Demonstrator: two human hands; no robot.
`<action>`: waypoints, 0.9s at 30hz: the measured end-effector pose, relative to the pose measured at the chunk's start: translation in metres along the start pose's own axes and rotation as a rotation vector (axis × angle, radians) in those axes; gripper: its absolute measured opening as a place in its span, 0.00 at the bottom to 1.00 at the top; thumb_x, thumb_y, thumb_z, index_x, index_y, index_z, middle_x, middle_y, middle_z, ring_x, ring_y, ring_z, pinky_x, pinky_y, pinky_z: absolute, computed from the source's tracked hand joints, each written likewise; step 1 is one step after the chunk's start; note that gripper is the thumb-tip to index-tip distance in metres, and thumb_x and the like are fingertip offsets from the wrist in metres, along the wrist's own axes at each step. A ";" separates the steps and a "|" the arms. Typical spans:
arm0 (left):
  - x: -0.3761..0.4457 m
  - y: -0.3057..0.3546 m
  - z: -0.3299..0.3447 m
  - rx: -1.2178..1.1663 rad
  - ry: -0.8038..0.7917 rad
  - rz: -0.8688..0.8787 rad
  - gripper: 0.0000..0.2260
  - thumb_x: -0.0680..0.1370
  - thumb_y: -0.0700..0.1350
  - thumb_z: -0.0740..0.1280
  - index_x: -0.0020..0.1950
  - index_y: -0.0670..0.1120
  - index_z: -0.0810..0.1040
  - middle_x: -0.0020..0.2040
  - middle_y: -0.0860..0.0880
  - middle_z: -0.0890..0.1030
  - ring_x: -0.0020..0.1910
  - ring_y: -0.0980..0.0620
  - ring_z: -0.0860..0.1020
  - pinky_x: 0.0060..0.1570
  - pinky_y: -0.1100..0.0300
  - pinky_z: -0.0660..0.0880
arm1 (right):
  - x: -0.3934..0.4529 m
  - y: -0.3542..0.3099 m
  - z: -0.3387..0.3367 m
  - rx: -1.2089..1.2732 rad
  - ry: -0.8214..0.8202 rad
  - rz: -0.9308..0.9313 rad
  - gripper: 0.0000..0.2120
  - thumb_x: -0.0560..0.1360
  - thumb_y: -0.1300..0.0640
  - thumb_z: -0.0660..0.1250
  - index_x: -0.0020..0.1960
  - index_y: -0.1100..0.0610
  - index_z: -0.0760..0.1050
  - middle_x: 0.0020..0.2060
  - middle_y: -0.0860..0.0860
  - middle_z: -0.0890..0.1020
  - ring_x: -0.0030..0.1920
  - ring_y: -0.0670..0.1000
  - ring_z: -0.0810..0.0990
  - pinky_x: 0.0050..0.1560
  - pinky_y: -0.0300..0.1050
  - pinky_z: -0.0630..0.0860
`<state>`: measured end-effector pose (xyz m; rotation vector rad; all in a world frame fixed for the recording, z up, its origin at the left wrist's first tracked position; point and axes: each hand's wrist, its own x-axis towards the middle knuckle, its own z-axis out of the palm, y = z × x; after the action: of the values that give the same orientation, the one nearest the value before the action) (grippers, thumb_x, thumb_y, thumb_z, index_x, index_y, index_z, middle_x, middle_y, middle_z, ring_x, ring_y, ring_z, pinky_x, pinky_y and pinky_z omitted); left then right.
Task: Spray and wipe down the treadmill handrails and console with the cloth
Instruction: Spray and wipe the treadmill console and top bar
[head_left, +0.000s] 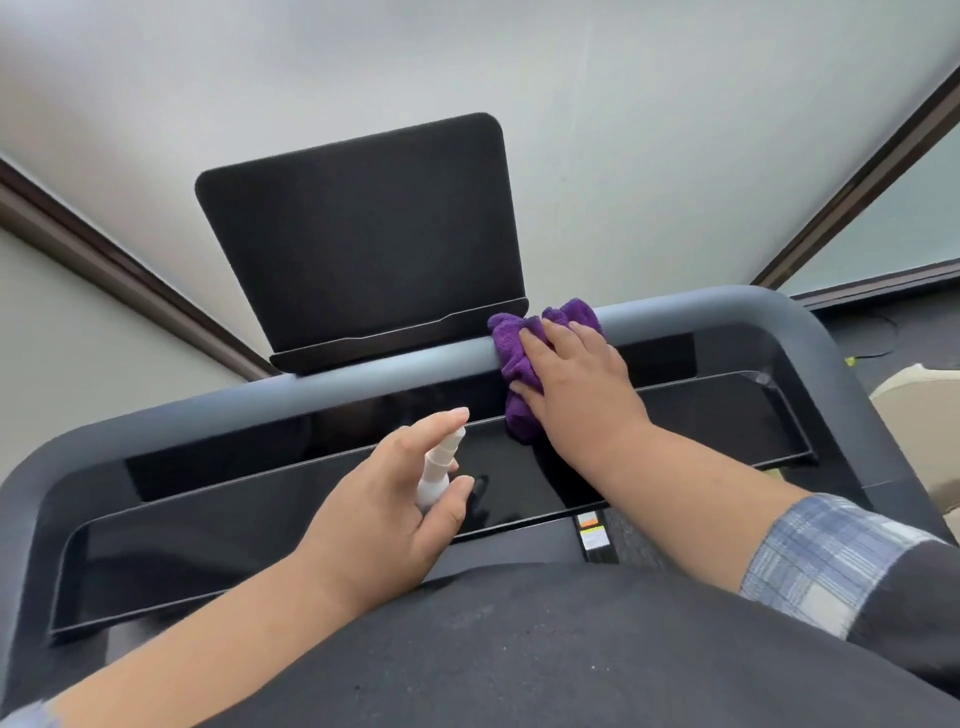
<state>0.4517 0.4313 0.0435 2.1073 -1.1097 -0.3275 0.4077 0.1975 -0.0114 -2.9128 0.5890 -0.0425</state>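
Cloth: I see a crumpled purple microfibre cloth (524, 358) draped over the front handrail and hanging down onto the console, just right of the tablet stand.
Right hand: my view shows the right hand (574, 379) lying flat on the cloth, fingers straight and slightly spread, pointing up-left, palm pressing the fabric against the bar; a blue-and-white plaid cuff (826, 564) sits rolled at the forearm.
Spray bottle: a small white plastic spray bottle (436, 475), long axis tilted, nozzle aimed up and right toward the cloth.
Left hand: the left hand (395, 499) grips the bottle, thumb and lower fingers curled round its body, index finger stretched over the pump head.
Handrail: I read a smooth matte grey rounded handrail (363, 371) running left to right, bending toward me at both ends.
Console: a long glossy black console panel (218, 512), reflective, below the bar.
Tablet stand: a flat matte black rounded-corner tablet stand (358, 244), tilted back above the rail.
Wall: pale frosted panels (571, 104) with dark brown frames behind.
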 end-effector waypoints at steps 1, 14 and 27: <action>0.001 0.001 0.001 0.008 0.029 -0.036 0.25 0.76 0.55 0.64 0.68 0.74 0.58 0.52 0.63 0.74 0.42 0.62 0.77 0.46 0.64 0.74 | 0.001 -0.004 0.003 0.000 0.004 -0.005 0.28 0.78 0.41 0.64 0.73 0.54 0.71 0.69 0.55 0.74 0.68 0.62 0.70 0.65 0.58 0.70; 0.005 0.025 0.014 0.055 0.166 -0.264 0.24 0.75 0.57 0.62 0.70 0.66 0.60 0.52 0.57 0.77 0.46 0.58 0.77 0.48 0.71 0.70 | 0.027 -0.071 0.005 -0.031 -0.117 -0.489 0.29 0.78 0.47 0.62 0.76 0.52 0.59 0.70 0.52 0.66 0.67 0.58 0.65 0.65 0.54 0.65; 0.043 0.075 0.050 0.072 0.010 -0.199 0.28 0.76 0.52 0.66 0.63 0.79 0.57 0.56 0.57 0.77 0.47 0.55 0.78 0.52 0.55 0.75 | -0.006 0.088 -0.025 0.020 -0.063 -0.089 0.30 0.81 0.38 0.55 0.80 0.47 0.56 0.79 0.48 0.59 0.77 0.55 0.55 0.74 0.51 0.52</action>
<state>0.4058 0.3450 0.0655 2.2868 -0.9202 -0.3754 0.3667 0.1165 -0.0014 -2.9074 0.4463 0.0326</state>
